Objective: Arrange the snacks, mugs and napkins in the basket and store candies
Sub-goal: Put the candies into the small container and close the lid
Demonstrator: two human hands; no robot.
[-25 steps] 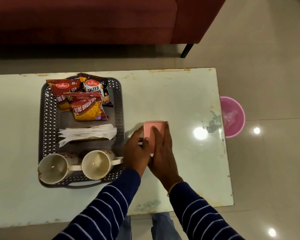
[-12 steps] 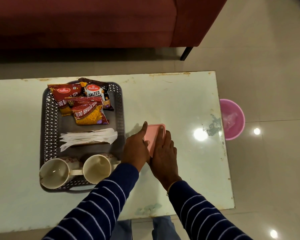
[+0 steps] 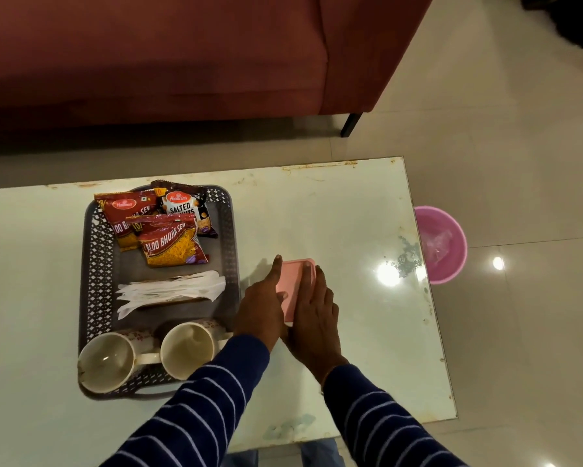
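Candy box: the small pink lidded container (image 3: pixel 291 284) sits flat on the white table (image 3: pixel 350 230), just beside the right wall of the grey basket (image 3: pixel 96 264).
Left hand: the left hand (image 3: pixel 261 306) lies against the box's left edge, forefinger stretched along that side and thumb resting on the lid; fingers are spread, not curled into a grasp.
Right hand: the right hand (image 3: pixel 313 311) lies flat over the right half of the lid, fingers pointing away from the person, pressing down rather than gripping.
How it should handle: looks like light, stiff plastic with a smooth, somewhat slippery lid on a glossy tabletop, so I would hold it by the two long sides and press near the corners to seat the lid.
Basket contents: snack packets (image 3: pixel 163 227) at the far end, napkins (image 3: pixel 172 291) in the middle, two mugs (image 3: pixel 148 353) at the near end.
Change since a second ago: the left fingers have slid from the near end up along the side, and the right palm has settled lower over the lid; the box itself seems to have stayed put.
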